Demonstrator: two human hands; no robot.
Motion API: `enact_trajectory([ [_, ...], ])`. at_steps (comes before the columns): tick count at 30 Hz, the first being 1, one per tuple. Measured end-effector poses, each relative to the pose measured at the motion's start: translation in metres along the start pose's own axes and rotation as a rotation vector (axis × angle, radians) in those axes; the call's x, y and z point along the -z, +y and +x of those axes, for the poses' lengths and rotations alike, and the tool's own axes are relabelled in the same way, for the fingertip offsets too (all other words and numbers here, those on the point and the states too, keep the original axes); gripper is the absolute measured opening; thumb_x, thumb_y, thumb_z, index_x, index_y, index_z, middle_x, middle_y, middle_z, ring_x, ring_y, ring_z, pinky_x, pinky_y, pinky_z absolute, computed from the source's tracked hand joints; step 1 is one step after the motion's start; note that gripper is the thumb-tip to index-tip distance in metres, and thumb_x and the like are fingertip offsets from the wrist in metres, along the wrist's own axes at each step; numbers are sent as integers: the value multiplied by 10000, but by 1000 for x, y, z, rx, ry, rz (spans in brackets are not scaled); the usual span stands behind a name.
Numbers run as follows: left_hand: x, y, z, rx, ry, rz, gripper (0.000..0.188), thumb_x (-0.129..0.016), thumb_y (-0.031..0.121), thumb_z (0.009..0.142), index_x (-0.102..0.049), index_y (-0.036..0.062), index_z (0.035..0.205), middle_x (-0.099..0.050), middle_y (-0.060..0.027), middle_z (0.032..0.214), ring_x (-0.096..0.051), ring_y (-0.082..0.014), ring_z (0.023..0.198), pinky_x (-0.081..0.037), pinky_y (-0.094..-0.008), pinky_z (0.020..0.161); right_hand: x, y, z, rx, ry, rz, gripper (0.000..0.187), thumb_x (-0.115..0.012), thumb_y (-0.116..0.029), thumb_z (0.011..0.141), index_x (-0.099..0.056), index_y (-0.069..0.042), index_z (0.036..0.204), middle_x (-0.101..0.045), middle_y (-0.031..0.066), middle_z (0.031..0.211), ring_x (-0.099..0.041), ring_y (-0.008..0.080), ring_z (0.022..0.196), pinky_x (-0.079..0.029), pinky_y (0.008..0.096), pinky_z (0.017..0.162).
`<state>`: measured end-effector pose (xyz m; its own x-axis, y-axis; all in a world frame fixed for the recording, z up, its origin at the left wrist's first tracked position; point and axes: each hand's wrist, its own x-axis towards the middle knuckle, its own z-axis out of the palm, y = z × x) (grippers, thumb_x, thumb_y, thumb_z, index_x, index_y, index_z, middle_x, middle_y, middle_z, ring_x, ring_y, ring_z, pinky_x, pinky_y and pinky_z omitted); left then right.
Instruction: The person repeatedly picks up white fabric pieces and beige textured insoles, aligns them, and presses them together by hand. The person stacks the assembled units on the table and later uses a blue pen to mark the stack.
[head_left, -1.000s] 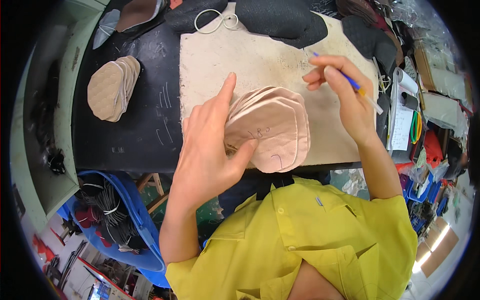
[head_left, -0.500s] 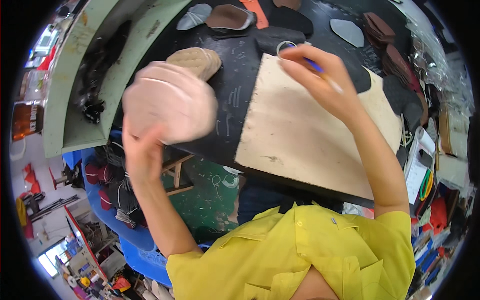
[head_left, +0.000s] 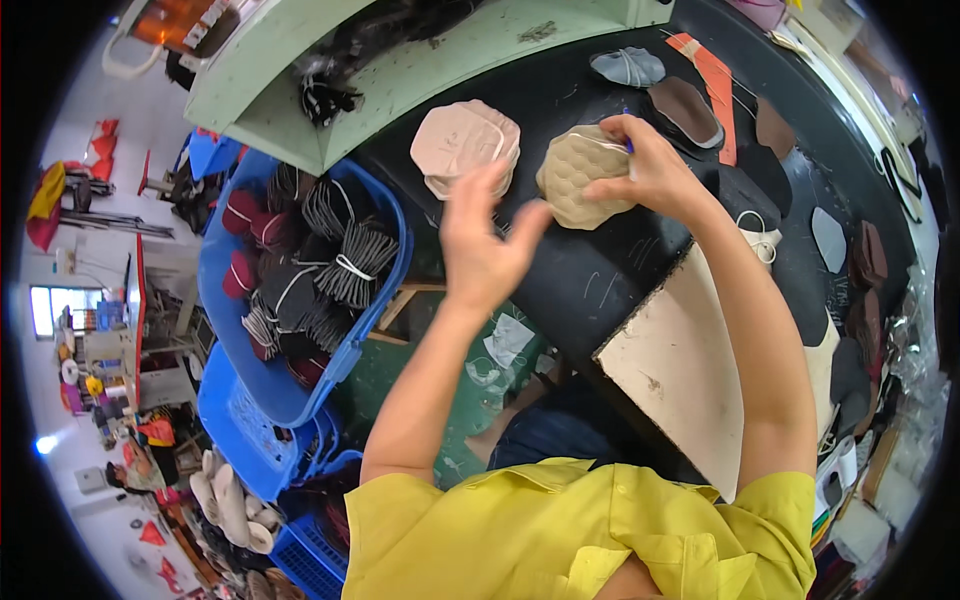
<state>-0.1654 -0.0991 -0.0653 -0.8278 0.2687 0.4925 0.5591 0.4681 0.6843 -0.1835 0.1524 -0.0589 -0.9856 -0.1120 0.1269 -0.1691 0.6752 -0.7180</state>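
My right hand grips the edge of a stack of beige quilted pieces, thumb on top, on the black table. A bit of blue, probably the pen seen earlier, shows by its fingers. My left hand, slightly blurred, is open with the thumb spread away from the fingers. Its fingertips reach the near edge of a stack of pale pink cut pieces; whether they touch it I cannot tell. A white string lies across the pink stack. To the right, partly behind my right forearm, lies a large cream sheet.
A pale green shelf borders the table's far left. Below it a blue basket holds tied bundles of dark cords. Brown and grey cut pieces, an orange strip and a white string loop lie at the right.
The pink stack has gone from my left hand onto the table, and that hand has opened. My right hand has moved from the cream sheet to the beige stack. The view has swung left.
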Motion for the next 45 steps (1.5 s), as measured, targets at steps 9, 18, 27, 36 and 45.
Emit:
enact_trajectory([
  [9, -47, 2, 6, 147, -344, -561, 1450, -975, 106, 505, -3, 88, 1581, -469, -153, 1368, -515, -263, 1244, -415, -354, 1060, -7, -28, -73, 381, 207, 12, 984, -910, -99, 577, -413, -35, 1425, -468, 207, 1361, -496, 389, 1244, -441, 409, 1036],
  [18, -50, 0, 7, -88, -386, -442, 1467, -993, 355, 424, -121, 60, 1566, -415, -201, 1451, -441, -327, 1328, -363, -425, 1101, -4, -15, -105, 319, 113, 67, 1000, -902, -152, 604, -385, -36, 1453, -533, 205, 1309, -516, 377, 1224, -404, 448, 1043],
  [27, -62, 25, -4, 101, -377, -642, 1163, -984, 231, 525, -333, 48, 1471, -631, -114, 1148, -634, -200, 1064, -506, -324, 940, -1, -10, -104, 208, 153, 76, 1016, -888, -330, 630, -366, -25, 1447, -550, 193, 1299, -556, 339, 1181, -406, 430, 1001],
  [36, -44, 84, -8, 571, -517, -1380, 1182, -569, 800, 742, -92, 99, 1567, -295, -166, 1557, -437, -324, 1361, -441, -457, 1057, 49, -51, -153, 530, 513, -537, 413, -748, -203, 768, -671, -80, 1154, -692, 89, 1064, -668, 276, 1028, -533, 410, 842],
  [45, -75, 131, -49, 70, -622, -1126, 1024, -704, -37, 803, -45, 86, 1577, -445, -164, 1429, -516, -264, 1265, -439, -366, 1043, 86, -59, -247, 168, 441, -276, 1094, -871, -530, 578, -414, -42, 1444, -527, 168, 1413, -419, 363, 1374, -316, 515, 1079],
])
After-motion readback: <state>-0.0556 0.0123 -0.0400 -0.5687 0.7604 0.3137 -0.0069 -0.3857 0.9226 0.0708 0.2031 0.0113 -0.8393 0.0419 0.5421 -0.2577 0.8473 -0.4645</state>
